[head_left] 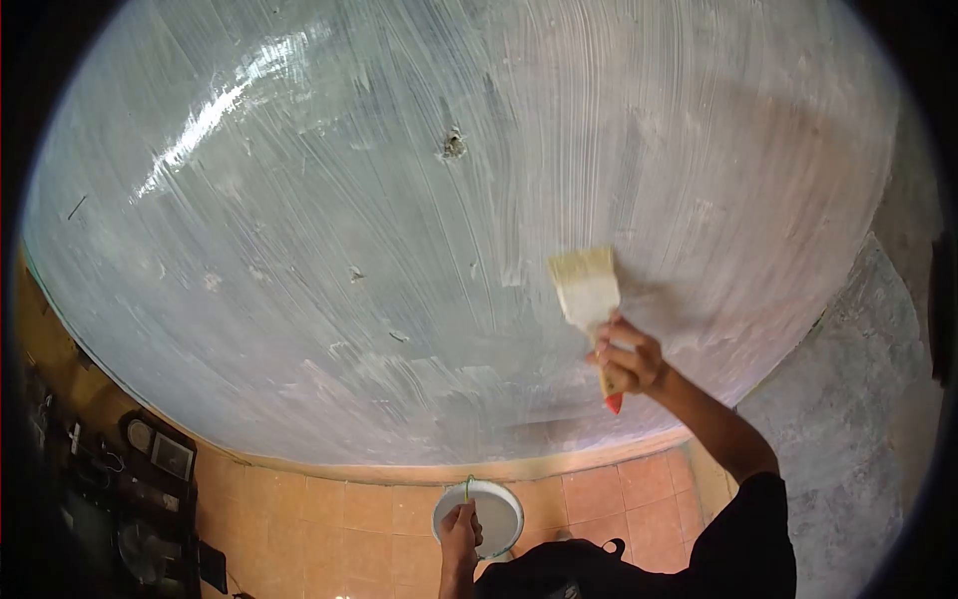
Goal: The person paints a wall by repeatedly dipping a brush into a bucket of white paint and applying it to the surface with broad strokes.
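Note:
My right hand (pixel 631 357) grips a wide paintbrush (pixel 589 295) by its wooden handle, which ends in a red tip. The pale bristles point up and to the left, overlapping the streaky grey-white wall (pixel 419 220). Low in front of my body, my left hand (pixel 460 527) is closed around the thin green handle of a round bucket (pixel 519 511). Pale grey liquid shows inside the bucket. Wet whitish brush strokes run across the wall, with a bright glare at its upper left.
A rough hole (pixel 452 144) and several small chips mark the wall. Orange floor tiles (pixel 369 514) lie below. Dark furniture (pixel 130 499) with framed items stands at the lower left. Bare grey wall (pixel 848 409) continues on the right.

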{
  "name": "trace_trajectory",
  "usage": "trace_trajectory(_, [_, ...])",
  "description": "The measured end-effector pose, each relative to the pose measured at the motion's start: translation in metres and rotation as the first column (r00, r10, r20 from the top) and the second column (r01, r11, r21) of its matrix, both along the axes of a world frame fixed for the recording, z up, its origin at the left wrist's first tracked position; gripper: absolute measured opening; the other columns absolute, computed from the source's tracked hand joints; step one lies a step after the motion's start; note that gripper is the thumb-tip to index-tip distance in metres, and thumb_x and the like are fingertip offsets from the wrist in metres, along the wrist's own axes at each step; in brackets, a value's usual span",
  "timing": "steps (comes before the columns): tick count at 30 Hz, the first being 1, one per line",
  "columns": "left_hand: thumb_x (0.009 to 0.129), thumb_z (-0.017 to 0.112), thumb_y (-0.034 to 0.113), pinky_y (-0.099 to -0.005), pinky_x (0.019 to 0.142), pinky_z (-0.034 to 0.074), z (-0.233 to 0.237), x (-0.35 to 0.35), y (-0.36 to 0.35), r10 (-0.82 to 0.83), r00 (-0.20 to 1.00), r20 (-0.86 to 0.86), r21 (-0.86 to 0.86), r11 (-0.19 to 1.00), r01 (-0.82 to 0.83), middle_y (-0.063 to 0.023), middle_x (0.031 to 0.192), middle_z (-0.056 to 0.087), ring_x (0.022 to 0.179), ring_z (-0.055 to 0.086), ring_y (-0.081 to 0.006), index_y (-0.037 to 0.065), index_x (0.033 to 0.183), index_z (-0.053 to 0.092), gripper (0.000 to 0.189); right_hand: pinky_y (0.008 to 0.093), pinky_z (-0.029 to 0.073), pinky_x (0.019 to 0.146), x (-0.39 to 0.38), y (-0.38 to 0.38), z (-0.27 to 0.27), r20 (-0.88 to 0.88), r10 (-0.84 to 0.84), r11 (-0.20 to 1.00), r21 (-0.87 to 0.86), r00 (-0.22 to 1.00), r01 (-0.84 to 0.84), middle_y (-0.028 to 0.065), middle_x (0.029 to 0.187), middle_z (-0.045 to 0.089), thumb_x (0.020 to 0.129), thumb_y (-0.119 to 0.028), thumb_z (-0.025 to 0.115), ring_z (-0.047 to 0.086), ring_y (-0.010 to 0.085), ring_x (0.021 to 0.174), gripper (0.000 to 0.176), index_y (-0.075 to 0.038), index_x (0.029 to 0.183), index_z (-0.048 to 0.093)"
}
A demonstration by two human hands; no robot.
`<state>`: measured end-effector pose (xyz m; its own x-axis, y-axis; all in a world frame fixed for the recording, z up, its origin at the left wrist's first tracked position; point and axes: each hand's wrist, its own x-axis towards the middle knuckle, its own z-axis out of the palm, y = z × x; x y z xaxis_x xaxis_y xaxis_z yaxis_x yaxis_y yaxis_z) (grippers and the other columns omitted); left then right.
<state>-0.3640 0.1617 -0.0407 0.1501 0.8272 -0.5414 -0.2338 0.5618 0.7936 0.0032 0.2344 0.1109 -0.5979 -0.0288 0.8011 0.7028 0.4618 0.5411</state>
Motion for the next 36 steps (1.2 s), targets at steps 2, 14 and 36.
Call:
trace_trajectory(2, [0.096,0.057,0.021,-0.0229,0.038,0.02,-0.002,0.002,-0.001,-0.007,1.0,-0.004,0.005,1.0,0.007,0.007,0.055,0.035,0.042,0.03,-0.0035,0.012,0.068,0.047,0.031,0.0421,0.06,0.092,0.006,-0.004,-0.068,-0.002,-0.004,0.997,-0.071,1.0,0.004,0.0047,0.104,0.054,0.073,-0.006,0.083,0.063,0.0256,0.101,0.041,-0.007,0.096,0.049])
trace_trajectory(14, [0.096,0.057,0.02,-0.0221,0.038,0.018,-0.006,0.016,-0.009,-0.033,0.999,-0.025,0.008,0.999,0.033,0.0094,0.058,0.031,0.044,0.026,-0.0014,0.013,0.074,0.05,0.023,0.0396,0.059,0.085,-0.031,-0.067,-0.203,-0.32,-0.058,0.767,-0.621,0.946,-0.163,0.008,0.107,0.057,0.073,-0.002,0.076,0.063,0.0286,0.102,0.032,-0.009,0.086,0.047])
trace_trajectory(36, [0.096,0.057,0.022,-0.0224,0.038,0.019,-0.011,0.028,-0.016,-0.071,0.997,0.007,0.014,0.997,0.071,0.0085,0.056,0.033,0.042,0.028,-0.0023,0.014,0.071,0.047,0.028,0.0444,0.059,0.085,0.019,-0.039,0.13,-0.1,-0.064,0.993,0.088,0.993,0.073,0.0122,0.103,0.059,0.064,0.007,0.082,0.065,0.0314,0.096,0.046,-0.002,0.099,0.053])
